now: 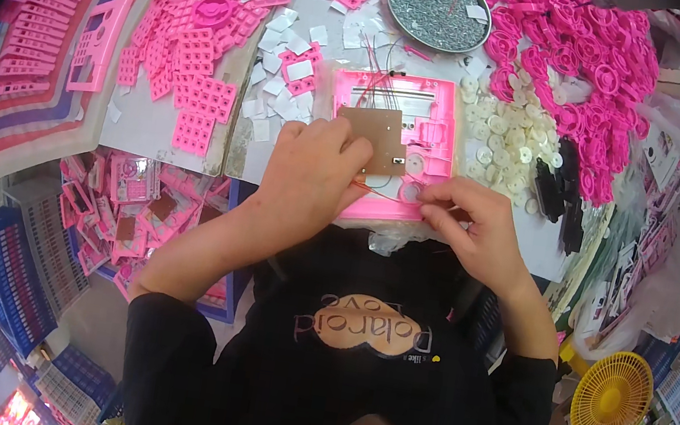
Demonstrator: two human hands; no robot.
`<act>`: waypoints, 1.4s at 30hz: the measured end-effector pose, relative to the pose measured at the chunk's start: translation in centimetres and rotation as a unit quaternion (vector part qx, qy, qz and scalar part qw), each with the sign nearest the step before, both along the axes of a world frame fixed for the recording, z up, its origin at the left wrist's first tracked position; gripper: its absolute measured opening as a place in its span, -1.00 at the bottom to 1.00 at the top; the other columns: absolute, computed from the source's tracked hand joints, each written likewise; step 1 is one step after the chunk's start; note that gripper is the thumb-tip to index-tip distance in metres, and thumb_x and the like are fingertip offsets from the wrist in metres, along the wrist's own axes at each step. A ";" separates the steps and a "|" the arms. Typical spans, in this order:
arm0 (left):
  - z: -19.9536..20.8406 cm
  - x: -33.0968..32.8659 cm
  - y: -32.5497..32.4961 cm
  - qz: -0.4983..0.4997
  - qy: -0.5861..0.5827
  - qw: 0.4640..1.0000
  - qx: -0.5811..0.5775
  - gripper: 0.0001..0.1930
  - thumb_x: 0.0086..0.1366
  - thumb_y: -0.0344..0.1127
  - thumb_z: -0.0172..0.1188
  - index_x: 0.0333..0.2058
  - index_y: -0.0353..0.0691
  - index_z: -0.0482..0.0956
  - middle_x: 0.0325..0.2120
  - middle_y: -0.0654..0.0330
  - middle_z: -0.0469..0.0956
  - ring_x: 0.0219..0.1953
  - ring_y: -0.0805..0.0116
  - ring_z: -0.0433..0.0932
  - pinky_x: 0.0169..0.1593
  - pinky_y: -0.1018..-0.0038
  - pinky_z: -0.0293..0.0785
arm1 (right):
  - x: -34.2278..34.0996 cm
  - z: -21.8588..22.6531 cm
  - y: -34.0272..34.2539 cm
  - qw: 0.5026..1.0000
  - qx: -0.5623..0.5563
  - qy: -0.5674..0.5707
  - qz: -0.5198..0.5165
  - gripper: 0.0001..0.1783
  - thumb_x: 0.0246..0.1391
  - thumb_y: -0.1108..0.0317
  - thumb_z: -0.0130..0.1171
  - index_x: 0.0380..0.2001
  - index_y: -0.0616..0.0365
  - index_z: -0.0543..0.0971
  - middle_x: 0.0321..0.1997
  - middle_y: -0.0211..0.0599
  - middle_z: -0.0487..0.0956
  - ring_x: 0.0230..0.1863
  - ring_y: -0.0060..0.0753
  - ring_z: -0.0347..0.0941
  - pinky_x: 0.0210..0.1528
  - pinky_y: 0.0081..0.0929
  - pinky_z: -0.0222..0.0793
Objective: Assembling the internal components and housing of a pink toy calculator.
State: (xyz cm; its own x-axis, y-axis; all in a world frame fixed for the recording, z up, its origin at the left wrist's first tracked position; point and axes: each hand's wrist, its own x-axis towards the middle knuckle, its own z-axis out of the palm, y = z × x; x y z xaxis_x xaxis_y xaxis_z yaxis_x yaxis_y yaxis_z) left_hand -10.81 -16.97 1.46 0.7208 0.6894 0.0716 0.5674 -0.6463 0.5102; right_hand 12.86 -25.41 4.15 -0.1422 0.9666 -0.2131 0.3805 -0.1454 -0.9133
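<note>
A pink plastic casing (442, 135) lies open in front of me on the table, with thin wires and pale round parts inside. Over its left half a brown circuit board (384, 140) is tilted, and my left hand (316, 165) grips it by the near left edge, fingers curled. Red wires run from under that hand toward a round piece (411, 191) in the casing's near right corner. Beside this piece my right hand (478, 229) has thumb and forefinger drawn together at the casing's edge. Whatever those fingertips hold is too small to tell.
A round metal tray (389, 0) of small screws stands behind the casing. Pink button strips (196, 59) and white paper squares (277, 45) lie left. Whitish discs (497, 130), black parts (550, 191) and heaped pink rings (590, 65) lie right. A yellow fan (611, 399) stands lower right.
</note>
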 end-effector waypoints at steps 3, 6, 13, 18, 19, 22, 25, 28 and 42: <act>-0.9 -0.6 0.1 -0.026 -0.047 0.998 0.039 -0.77 0.04 -0.28 0.42 -0.32 -0.05 0.58 -0.32 0.28 0.47 -0.25 0.25 0.48 0.00 0.17 0.23 | 0.2 -0.1 -0.8 0.988 -0.105 0.105 -0.051 -0.89 0.20 0.52 0.25 -0.21 0.29 0.62 -0.35 -0.36 0.63 -0.35 -0.62 0.56 -0.29 -0.64 0.49; -1.6 -1.8 -0.5 -0.053 -0.068 0.992 0.091 -0.82 0.09 -0.30 0.36 -0.30 -0.05 0.62 -0.34 0.33 0.47 -0.26 0.34 0.47 0.03 0.17 0.23 | 0.0 -0.8 -1.0 0.980 -0.118 0.144 -0.069 -0.87 0.21 0.52 0.24 -0.18 0.30 0.61 -0.32 -0.39 0.63 -0.33 -0.68 0.56 -0.28 -0.67 0.48; 1.3 -1.6 -1.1 -0.062 -0.004 0.995 0.077 -0.79 0.11 -0.33 0.37 -0.23 -0.03 0.66 -0.34 0.36 0.50 -0.26 0.37 0.49 0.03 0.20 0.18 | -0.5 -1.1 0.2 0.987 -0.085 0.131 -0.039 -0.82 0.20 0.49 0.26 -0.13 0.25 0.61 -0.34 -0.43 0.67 -0.34 -0.72 0.54 -0.33 -0.71 0.40; 2.2 0.2 -1.5 -0.037 -0.102 0.994 -0.026 -0.86 0.16 -0.38 0.33 -0.27 -0.08 0.63 -0.38 0.33 0.51 -0.28 0.31 0.49 -0.03 0.24 0.17 | -1.1 -1.7 0.4 0.983 -0.067 0.164 -0.051 -0.78 0.19 0.48 0.28 -0.10 0.23 0.59 -0.31 -0.41 0.67 -0.35 -0.70 0.52 -0.32 -0.69 0.39; 1.4 0.7 -1.5 -0.053 -0.103 0.993 -0.026 -0.89 0.18 -0.39 0.32 -0.30 -0.10 0.61 -0.40 0.31 0.51 -0.29 0.30 0.49 -0.05 0.24 0.17 | -1.1 -1.5 0.6 0.982 -0.071 0.165 -0.051 -0.76 0.15 0.49 0.30 -0.10 0.23 0.59 -0.28 -0.38 0.67 -0.34 -0.65 0.53 -0.31 -0.66 0.41; 0.6 1.2 -1.3 -0.046 -0.136 0.987 -0.076 -0.92 0.19 -0.40 0.30 -0.37 -0.13 0.57 -0.47 0.27 0.49 -0.34 0.25 0.49 -0.11 0.26 0.17 | -1.1 -0.2 1.4 0.985 0.170 -0.002 -0.005 -0.69 0.01 0.50 0.38 -0.13 0.19 0.60 -0.21 -0.29 0.64 -0.28 -0.40 0.54 -0.28 -0.51 0.46; 0.7 1.4 -1.3 -0.041 -0.157 0.980 -0.117 -0.92 0.20 -0.41 0.29 -0.40 -0.16 0.54 -0.51 0.23 0.46 -0.38 0.23 0.48 -0.14 0.27 0.17 | -1.2 0.2 1.0 0.930 0.333 -0.152 0.044 -0.61 -0.15 0.49 0.44 -0.17 0.14 0.60 -0.16 -0.24 0.59 -0.21 -0.17 0.52 -0.24 -0.37 0.49; 0.9 1.6 -1.2 -0.048 -0.150 0.980 -0.120 -0.92 0.20 -0.42 0.28 -0.41 -0.17 0.54 -0.52 0.22 0.46 -0.37 0.22 0.48 -0.16 0.27 0.18 | -1.5 -0.6 0.8 0.898 0.386 -0.205 0.049 -0.63 -0.22 0.46 0.45 -0.24 0.12 0.61 -0.18 -0.27 0.57 -0.23 -0.17 0.52 -0.27 -0.36 0.51; -1.4 2.0 -4.9 -0.097 -0.104 0.990 -0.009 -0.74 0.08 -0.39 0.36 -0.22 -0.18 0.58 -0.25 0.13 0.52 -0.26 0.07 0.53 -0.21 0.21 0.50 | 0.8 -0.7 -2.2 0.891 0.282 -0.327 0.142 -0.82 -0.15 0.45 0.24 -0.38 0.15 0.56 -0.34 -0.31 0.48 -0.27 -0.25 0.45 -0.35 -0.44 0.45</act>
State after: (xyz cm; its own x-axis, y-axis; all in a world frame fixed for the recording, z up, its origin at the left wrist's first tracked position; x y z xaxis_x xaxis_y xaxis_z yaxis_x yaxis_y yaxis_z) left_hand -8.82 -21.88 0.06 0.8111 0.5418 0.2204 0.3153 -0.7224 0.6153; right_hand 13.62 -27.57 3.41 -0.4218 0.8912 0.1669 0.8065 0.4529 -0.3801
